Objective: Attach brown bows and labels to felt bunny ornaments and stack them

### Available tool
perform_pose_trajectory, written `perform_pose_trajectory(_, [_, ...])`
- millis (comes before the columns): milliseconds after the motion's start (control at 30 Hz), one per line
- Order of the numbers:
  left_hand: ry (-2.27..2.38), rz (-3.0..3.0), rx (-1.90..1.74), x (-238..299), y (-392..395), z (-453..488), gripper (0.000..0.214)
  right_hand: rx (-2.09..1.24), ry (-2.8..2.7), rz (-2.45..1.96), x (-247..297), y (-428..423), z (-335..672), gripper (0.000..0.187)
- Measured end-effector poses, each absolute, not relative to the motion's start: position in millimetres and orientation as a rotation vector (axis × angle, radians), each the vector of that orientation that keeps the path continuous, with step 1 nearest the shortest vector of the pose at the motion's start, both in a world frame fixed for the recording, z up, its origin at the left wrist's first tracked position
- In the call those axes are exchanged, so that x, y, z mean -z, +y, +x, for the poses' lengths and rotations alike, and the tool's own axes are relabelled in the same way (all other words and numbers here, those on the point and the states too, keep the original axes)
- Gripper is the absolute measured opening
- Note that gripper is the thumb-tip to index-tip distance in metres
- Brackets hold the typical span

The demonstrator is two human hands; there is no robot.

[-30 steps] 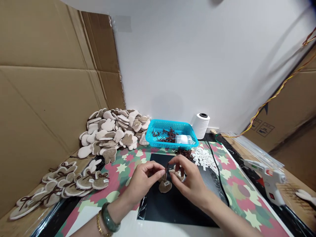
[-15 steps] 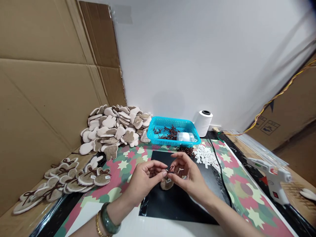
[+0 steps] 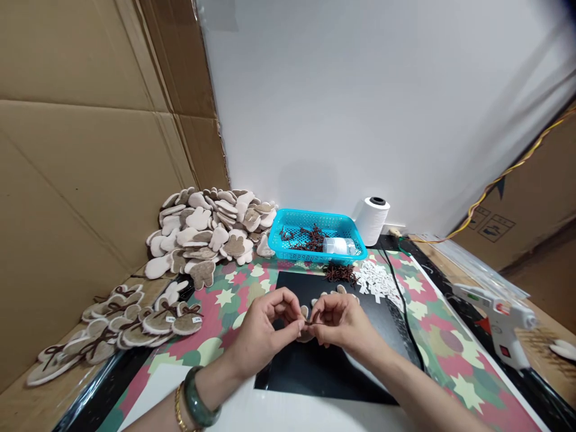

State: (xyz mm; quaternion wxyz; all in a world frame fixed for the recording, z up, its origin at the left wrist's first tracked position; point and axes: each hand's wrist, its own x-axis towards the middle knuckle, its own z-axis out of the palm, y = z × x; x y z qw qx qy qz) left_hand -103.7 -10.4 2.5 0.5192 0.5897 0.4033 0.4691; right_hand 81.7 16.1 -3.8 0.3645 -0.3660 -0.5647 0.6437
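Note:
My left hand (image 3: 273, 324) and my right hand (image 3: 342, 323) meet over a black mat (image 3: 324, 381), fingertips pinched close together. Between them is a thin brown cord (image 3: 309, 324), mostly hidden by the fingers. Just beneath lies a small brown-and-white plush rabbit-shaped piece (image 3: 306, 336), partly covered by my hands. Behind my right hand, another plush piece (image 3: 341, 290) shows its edge on the mat. Small brown cord bows (image 3: 341, 273) and white paper tags (image 3: 380, 282) lie in piles beyond the mat.
A blue basket (image 3: 288, 254) holds more brown bows and a white roll. Beside it stands a white thread cone (image 3: 375, 222). Plush pieces (image 3: 198, 219) are heaped left, with bow-tied ones (image 3: 186, 324) nearer. A glue gun (image 3: 504, 327) lies right; a black cable (image 3: 402, 306) crosses the table.
My right hand has turned and its fingers have closed in lower, hiding the cord loop that showed before. The plush piece behind it has come into sight.

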Motion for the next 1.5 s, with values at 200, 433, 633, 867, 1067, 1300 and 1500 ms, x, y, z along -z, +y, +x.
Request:
perform_pose_trajectory(200, [0.95, 1.331, -1.133, -5.6, -4.3, -105.3, 0.022, -1.65, -1.5, -0.957, 0.9, 15.9, 84.8, 0.025])
perform_pose_trajectory(433, [0.995, 1.361, -1.089, -2.0, 10.9, -113.5, 0.021, -0.741, -1.971, -0.949, -9.0, 13.9, 101.9, 0.009])
perform_pose_trajectory(633, [0.981, 1.331, -1.047, 2.3, 13.4, -114.2, 0.02, -0.442, -2.152, -0.819, 2.9, 19.3, 95.4, 0.013])
perform_pose_trajectory(867, [1.199, 1.576, -1.026, 8.0, 12.5, -110.7, 0.007, -0.316, -2.261, -0.917, 8.7, 14.6, 92.5, 0.016])
perform_pose_trajectory(1067, [1.344, 1.802, -0.951, 16.1, 7.8, -107.5, 0.018, -0.151, -2.324, -0.926, 16.3, 11.5, 88.7, 0.02])
perform_pose_trajectory(1300, [1.415, 2.016, -0.87, 21.7, 6.4, -105.3, 0.048, -0.079, -2.32, -0.956, 23.4, 11.1, 85.7, 0.019])
perform_pose_trajectory(1500, [1.447, 2.054, -0.834, 20.4, 4.4, -102.4, 0.053, -0.082, -2.33, -0.977, 23.1, 8.2, 84.4, 0.019])
